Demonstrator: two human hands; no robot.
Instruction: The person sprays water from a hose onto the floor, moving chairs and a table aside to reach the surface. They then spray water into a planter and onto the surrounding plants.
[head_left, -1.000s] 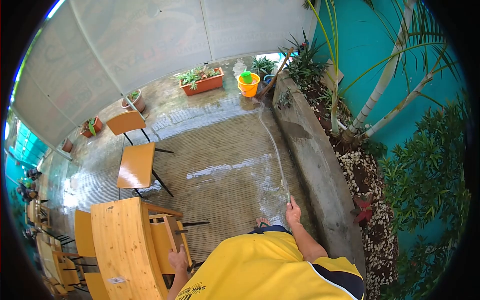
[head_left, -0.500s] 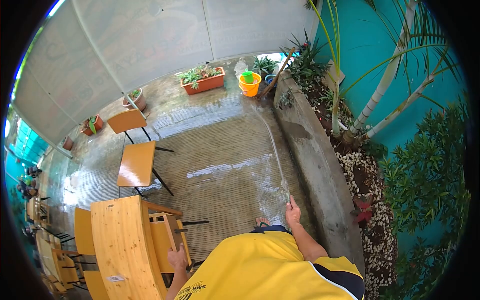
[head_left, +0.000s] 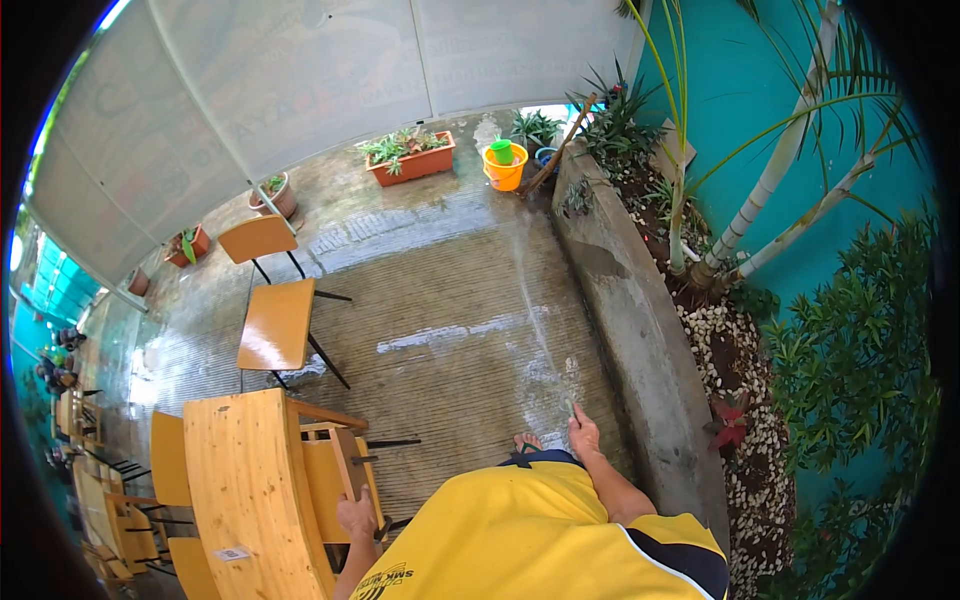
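Observation:
My right hand [head_left: 583,436] is closed around the end of a water hose [head_left: 571,408], of which only a short tip shows. A thin stream of water [head_left: 532,310] shoots from it over the ribbed concrete floor [head_left: 450,370] toward the far end. My left hand [head_left: 357,516] is wrapped round the lower end of the wooden backrest [head_left: 346,463] of a chair. That chair's seat [head_left: 322,490] is partly under the wooden table [head_left: 240,470] on my left. My sandalled foot [head_left: 527,442] stands on the wet floor.
Ahead on the left is another chair [head_left: 275,325]. An orange bucket [head_left: 504,172] holding a green dipper [head_left: 502,152] stands near planters [head_left: 415,163]. A low concrete curb [head_left: 640,330] borders the plant bed on my right. White panels [head_left: 300,80] close the far side.
The water stream has shifted slightly left and straightened from a curve. My right hand has moved slightly left and down. My left hand keeps its grip on the chair.

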